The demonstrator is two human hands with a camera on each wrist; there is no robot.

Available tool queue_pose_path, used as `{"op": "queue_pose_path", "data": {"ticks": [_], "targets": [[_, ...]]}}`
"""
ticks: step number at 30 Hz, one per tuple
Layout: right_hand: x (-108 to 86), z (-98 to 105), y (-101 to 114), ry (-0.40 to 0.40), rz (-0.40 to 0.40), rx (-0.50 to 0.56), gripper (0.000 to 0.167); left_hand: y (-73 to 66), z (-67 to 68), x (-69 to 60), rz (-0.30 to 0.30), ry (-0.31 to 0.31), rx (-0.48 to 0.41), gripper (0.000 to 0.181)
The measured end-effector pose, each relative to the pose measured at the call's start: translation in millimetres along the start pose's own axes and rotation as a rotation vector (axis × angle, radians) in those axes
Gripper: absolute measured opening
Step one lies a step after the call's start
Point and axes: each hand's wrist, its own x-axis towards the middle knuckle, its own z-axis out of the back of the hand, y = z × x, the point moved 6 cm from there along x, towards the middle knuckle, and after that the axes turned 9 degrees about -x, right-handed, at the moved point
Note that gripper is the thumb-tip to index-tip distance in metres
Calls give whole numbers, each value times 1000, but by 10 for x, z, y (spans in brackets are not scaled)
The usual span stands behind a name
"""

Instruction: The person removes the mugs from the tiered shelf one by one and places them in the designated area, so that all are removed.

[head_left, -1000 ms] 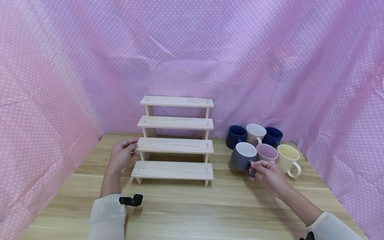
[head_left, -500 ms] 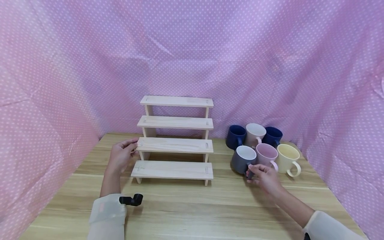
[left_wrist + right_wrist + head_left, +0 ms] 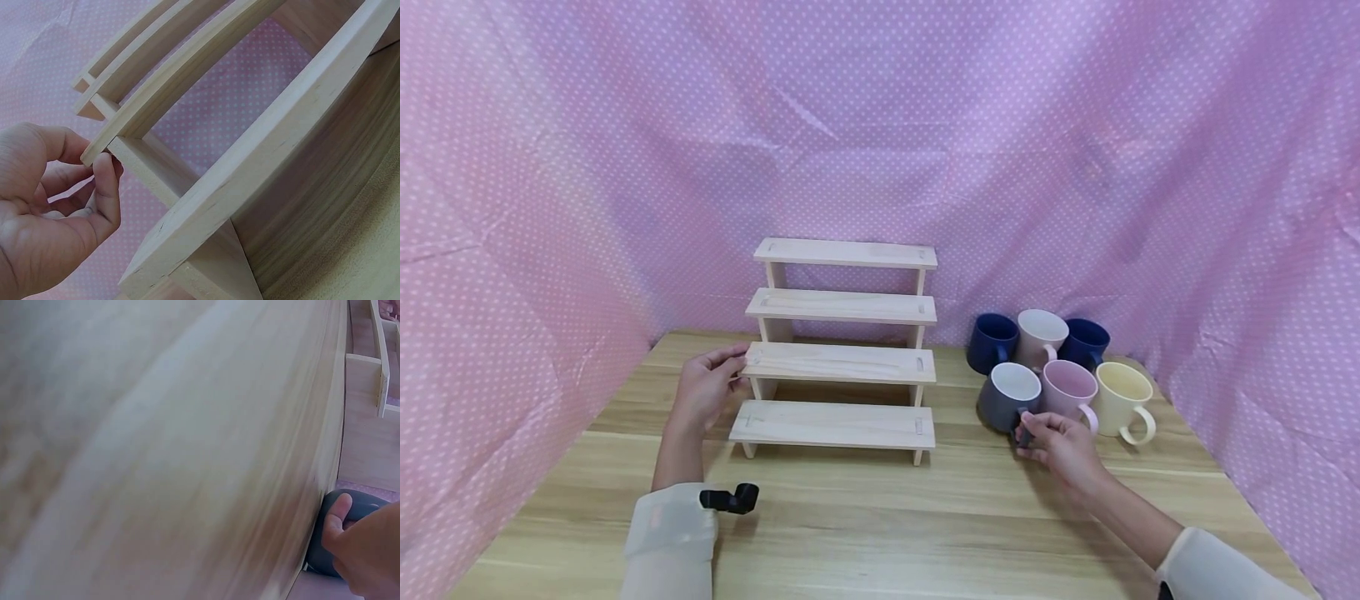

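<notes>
A pale wooden four-tier stepped stand (image 3: pixel 835 423) is upright on the table in the head view. At its left side my left hand (image 3: pixel 703 387) pinches the end of the second board from the bottom. The left wrist view shows the thumb (image 3: pixel 106 187) under that board (image 3: pixel 181 75) and a finger over its end. To the right of the stand, a dark grey mug (image 3: pixel 1002 408) with a white inside stands upright. My right hand (image 3: pixel 1063 450) pinches its handle; the fingers partly hide the handle. In the right wrist view the mug (image 3: pixel 320 553) is mostly behind the hand.
Behind and beside the grey mug are a pink mug (image 3: pixel 1067 385), a yellow mug (image 3: pixel 1112 404), a pale pink mug (image 3: pixel 1037 337) and two navy mugs (image 3: pixel 988 350). They stand close together near the table's (image 3: pixel 880 525) right edge. A polka-dot cloth (image 3: pixel 865 125) hangs behind.
My right hand and the grey mug have come slightly down and toward me since a second ago, then stayed almost still. The left hand keeps its place on the stand.
</notes>
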Motion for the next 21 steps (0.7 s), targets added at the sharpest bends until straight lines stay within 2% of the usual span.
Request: {"op": "queue_pose_path", "data": {"ticks": [11, 21], "targets": [[19, -2, 2, -19, -17, 3, 20, -9, -4, 7, -3, 4, -3, 41], [-8, 5, -9, 0, -30, 34, 18, 3, -2, 13, 0, 5, 11, 41]]}}
